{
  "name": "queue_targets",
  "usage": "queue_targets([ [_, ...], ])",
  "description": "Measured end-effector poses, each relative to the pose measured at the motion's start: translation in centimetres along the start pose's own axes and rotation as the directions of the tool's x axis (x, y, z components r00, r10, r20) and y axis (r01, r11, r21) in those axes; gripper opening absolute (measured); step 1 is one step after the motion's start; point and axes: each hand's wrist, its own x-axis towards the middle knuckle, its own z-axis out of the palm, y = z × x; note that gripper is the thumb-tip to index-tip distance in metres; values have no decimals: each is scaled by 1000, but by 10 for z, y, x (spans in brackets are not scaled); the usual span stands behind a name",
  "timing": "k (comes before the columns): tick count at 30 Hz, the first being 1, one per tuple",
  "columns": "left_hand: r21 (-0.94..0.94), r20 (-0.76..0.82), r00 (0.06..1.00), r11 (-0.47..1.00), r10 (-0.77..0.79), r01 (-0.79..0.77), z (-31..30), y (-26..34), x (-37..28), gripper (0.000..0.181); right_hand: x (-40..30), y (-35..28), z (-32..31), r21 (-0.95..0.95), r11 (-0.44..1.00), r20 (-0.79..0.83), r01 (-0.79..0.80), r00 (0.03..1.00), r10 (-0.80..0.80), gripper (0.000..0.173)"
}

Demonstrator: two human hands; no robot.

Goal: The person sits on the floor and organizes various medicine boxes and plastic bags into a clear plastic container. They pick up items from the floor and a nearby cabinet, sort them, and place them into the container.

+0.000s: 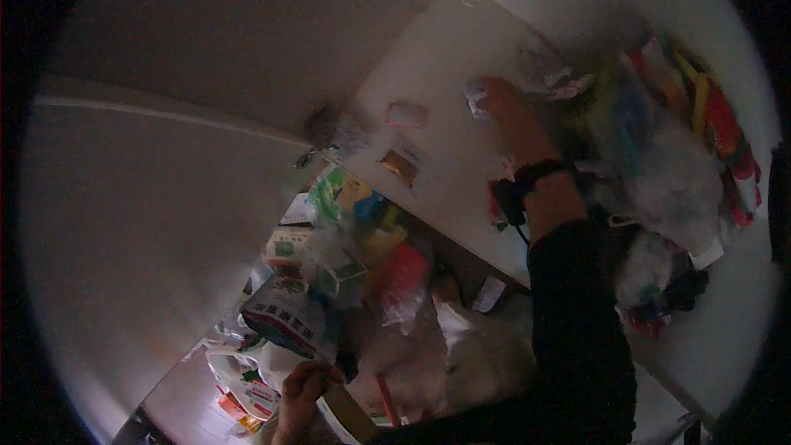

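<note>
My right arm, in a dark sleeve with a black wristband [544, 176], reaches over a white tabletop. At its end my right hand [502, 105] has its fingers closed on a small white packet [474, 97]; blur hides the exact grip. Two items lie to the left of that hand: a small pink-edged packet [406, 115] and a gold-brown packet [400, 167]. Low in the view, my left hand [306, 386] grips the end of a narrow box [349, 414] with tan and white sides. Part of this box is hidden by my dark sleeve.
Plastic bags [667, 179] and colourful packaging [723, 117] crowd the tabletop's right side. Below the table edge [432, 232] are a printed sack [284, 312], a white plastic jug [238, 377], a red bag [405, 272] and cartons [289, 246]. A pale wall [154, 210] stands left. The light is dim.
</note>
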Motion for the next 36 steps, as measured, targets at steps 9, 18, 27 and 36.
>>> queue_targets([
  [9,189,-7,992,974,129,-125,-19,-20,31,21,-31,-53,-12,211,952,87,-222,974,208,40],
  [18,117,8,995,988,103,-103,-15,-18,51,21,-18,-194,-16,285,954,-37,93,996,-86,36],
  [27,91,-5,996,992,86,-85,-11,-13,68,22,-4,-126,-25,677,735,-21,-32,998,63,31],
  [36,58,-40,999,998,34,-32,-15,-11,81,23,22,6,-50,252,918,-228,-305,903,363,37],
])
